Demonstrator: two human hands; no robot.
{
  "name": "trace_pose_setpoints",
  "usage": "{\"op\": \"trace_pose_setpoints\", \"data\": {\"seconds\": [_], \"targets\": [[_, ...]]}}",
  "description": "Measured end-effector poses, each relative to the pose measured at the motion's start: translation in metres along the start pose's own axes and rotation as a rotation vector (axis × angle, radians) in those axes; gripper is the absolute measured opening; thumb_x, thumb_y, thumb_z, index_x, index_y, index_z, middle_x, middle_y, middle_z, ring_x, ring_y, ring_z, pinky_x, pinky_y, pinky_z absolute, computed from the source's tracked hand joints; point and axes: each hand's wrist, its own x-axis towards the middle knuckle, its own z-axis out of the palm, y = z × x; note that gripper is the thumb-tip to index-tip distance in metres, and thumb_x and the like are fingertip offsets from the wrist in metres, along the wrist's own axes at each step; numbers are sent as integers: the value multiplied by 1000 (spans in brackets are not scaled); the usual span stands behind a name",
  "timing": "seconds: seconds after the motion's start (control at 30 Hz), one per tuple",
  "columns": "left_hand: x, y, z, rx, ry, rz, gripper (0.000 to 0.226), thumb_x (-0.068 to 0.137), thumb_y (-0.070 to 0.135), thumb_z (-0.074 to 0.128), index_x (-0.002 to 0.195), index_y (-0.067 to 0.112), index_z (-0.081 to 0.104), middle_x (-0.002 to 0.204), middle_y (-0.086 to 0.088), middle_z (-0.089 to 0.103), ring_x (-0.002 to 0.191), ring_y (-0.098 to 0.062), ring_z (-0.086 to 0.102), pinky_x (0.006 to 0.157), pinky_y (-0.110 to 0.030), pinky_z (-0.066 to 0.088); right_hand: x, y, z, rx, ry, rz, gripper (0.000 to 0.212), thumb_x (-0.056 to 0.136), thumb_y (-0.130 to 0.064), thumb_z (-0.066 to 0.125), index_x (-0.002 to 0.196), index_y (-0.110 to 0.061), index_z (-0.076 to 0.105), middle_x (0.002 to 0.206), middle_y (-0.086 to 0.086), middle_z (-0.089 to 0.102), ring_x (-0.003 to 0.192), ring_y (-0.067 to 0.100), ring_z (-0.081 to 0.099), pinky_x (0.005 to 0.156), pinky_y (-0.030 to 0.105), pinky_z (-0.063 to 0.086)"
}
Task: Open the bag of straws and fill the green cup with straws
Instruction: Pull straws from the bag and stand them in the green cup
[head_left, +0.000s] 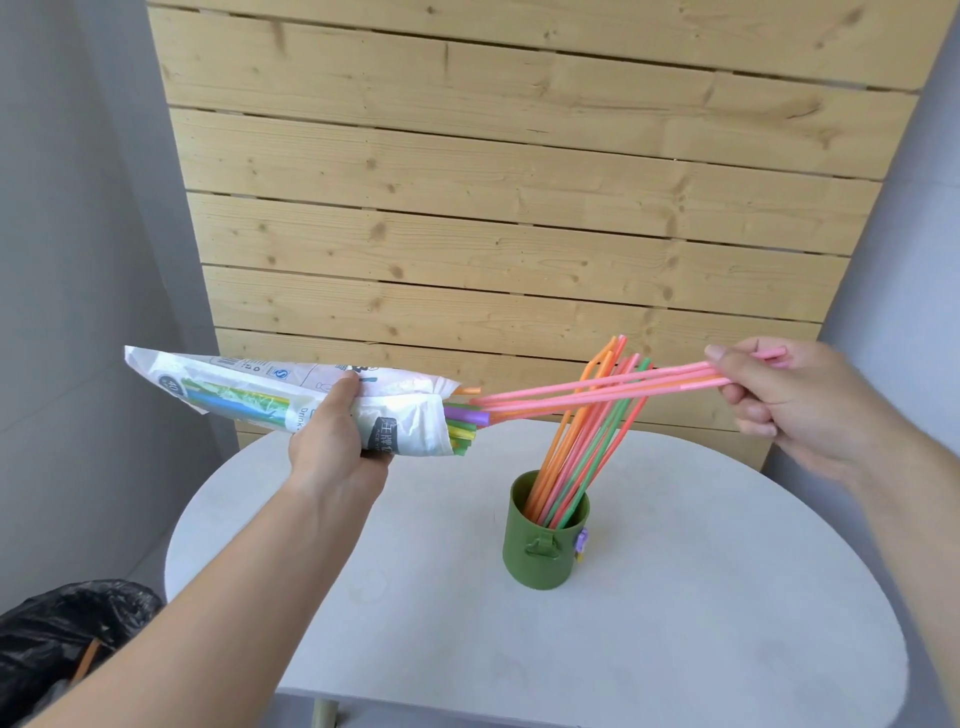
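Straws, pink (597, 391), run nearly level across the middle of the frame, their long axis lying left to right and rising slightly rightward. Bag of straws (291, 397), left of centre, lies on its side in the air with its torn mouth facing right; purple, yellow and green straw ends show at the mouth. Left hand (337, 441) is clenched around the bag's middle from below. The pink straws' left tips sit just at the mouth, seemingly almost clear of it. Green cup (545, 535), lower centre, stands upright on the white round table (675, 623) and holds a leaning bunch of orange, pink and green straws; room appears to remain. Right hand (779, 395), at right, pinches the pink straws near their right ends. The cup lies below and left of that hand, which is the nearer one; the bundle must probably be tipped upright to enter.
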Motion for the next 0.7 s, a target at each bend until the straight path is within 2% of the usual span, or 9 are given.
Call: {"op": "trace_pose_setpoints", "data": {"seconds": [0.43, 0.7], "targets": [[-10, -4, 5, -1, -7, -10, 43, 93, 16, 80, 133, 14, 63, 120, -4, 78, 93, -19, 79, 88, -48, 65, 32, -44, -24, -487, -181, -2, 22, 90, -21, 70, 83, -1, 66, 58, 5, 53, 40, 11, 38, 36, 21, 32], [-15, -6, 7, -5, -21, -18, 46, 92, 16, 81, 134, 12, 63, 121, -6, 78, 98, -22, 79, 88, -49, 65, 50, -60, 2, -720, -362, 34, 25, 90, -23, 71, 80, 0, 66, 57, 5, 54, 40, 11, 37, 39, 23, 31]]}}
